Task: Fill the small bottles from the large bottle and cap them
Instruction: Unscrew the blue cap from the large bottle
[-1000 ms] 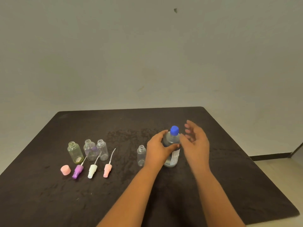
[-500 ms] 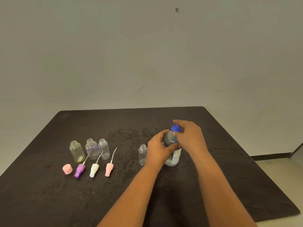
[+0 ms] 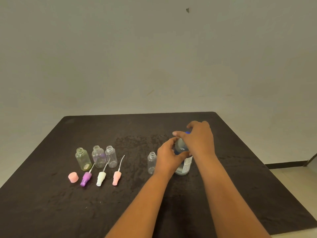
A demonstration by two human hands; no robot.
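A: Large bottle (image 3: 186, 166), where?
B: Stood upright on the counter (image 3: 51, 203), right of centre. The body is wrapped by the left grip (image 3: 169, 158), thumb and fingers curled round it. The blue cap (image 3: 187, 132) is pinched from above by the right grip (image 3: 199, 140). The cap is mostly hidden, so seated or loose cannot be told.
A: Handling?
B: Thin clear plastic, part full. Judged fairly heavy and easily squeezed. Best held lightly at mid-body, or liquid gets pushed out once uncapped.
A: Small ones?
B: One clear small bottle (image 3: 151, 163) is open, just beside the left grip. A group of three small bottles (image 3: 98, 157) is set well apart to the left, all uncapped. A pink cap (image 3: 73, 177) and three spray heads (image 3: 100, 178) are laid in front. Judged light and tippy, so each is to be steadied low while filled.
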